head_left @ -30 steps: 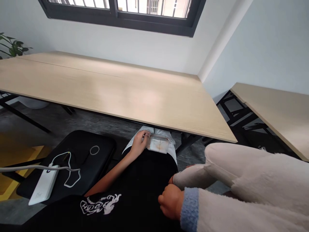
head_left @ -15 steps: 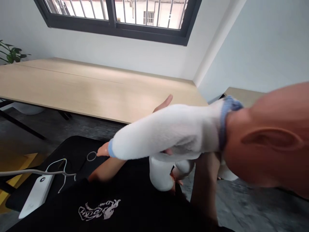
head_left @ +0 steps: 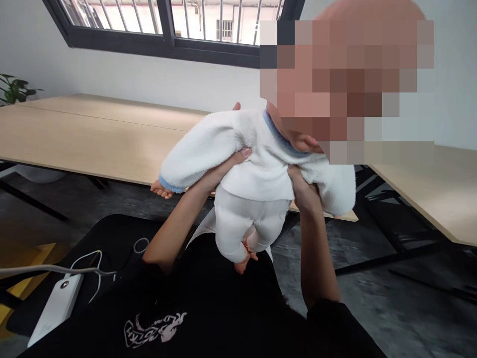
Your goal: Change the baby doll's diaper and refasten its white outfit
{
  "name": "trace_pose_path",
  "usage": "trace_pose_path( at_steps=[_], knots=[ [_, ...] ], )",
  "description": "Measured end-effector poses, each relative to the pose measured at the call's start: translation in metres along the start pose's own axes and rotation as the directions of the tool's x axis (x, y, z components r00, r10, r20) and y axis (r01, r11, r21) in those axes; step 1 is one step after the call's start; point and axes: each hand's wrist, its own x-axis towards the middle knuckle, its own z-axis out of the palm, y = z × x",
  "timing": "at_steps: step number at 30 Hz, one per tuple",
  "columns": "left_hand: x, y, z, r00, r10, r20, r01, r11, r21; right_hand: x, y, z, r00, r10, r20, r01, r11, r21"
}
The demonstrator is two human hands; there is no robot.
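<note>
A baby doll point(head_left: 257, 174) in a white fleecy top with blue trim and white trousers is held up before me, chest towards me and head tilted to the right. My left hand point(head_left: 238, 158) grips it under the arm on the left side, thumb on the chest and a fingertip showing behind the shoulder. Under the other arm, my right hand point(head_left: 303, 191) is closed around its side, with most fingers hidden. The doll's bare feet point(head_left: 244, 261) dangle above my lap, and its sleeves stick out to both sides. Its head is pixelated.
A light wooden table point(head_left: 93, 129) stands ahead below a barred window point(head_left: 208, 22). Another table point(head_left: 421, 184) is on the right. On a black chair point(head_left: 115, 228) to the left lie a white power bank point(head_left: 55, 308), a cable point(head_left: 55, 268) and a beaded bracelet point(head_left: 141, 245).
The doll has turned from side-on, lying across my view, to a more upright pose with its front facing me. Its head has moved up and left, and both my hands now show at its sides.
</note>
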Motion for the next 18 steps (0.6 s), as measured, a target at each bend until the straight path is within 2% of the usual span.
trace_pose_path(
  at_steps=[2,5,8,13,18],
  knots=[
    [-0.001,-0.002,-0.001,0.999,-0.030,-0.028,0.029,0.999,-0.041,0.005,-0.006,0.003,1.000,-0.027,-0.002,0.027,0.995,0.099],
    [-0.002,0.000,-0.002,0.982,-0.159,-0.105,0.158,0.987,-0.019,0.009,-0.015,0.005,0.996,-0.059,0.065,0.044,0.977,0.211],
    [0.003,0.003,-0.006,0.965,-0.233,-0.119,0.235,0.972,0.002,0.017,-0.021,0.011,0.989,-0.060,0.134,0.022,0.964,0.266],
    [0.017,-0.001,-0.011,0.935,-0.344,-0.084,0.346,0.938,0.002,0.033,-0.015,0.024,0.993,-0.023,0.118,-0.003,0.976,0.218],
    [0.026,-0.020,-0.015,0.935,-0.343,-0.085,0.337,0.938,-0.078,0.042,-0.010,0.032,0.990,0.009,0.139,-0.036,0.980,0.198]
  ],
)
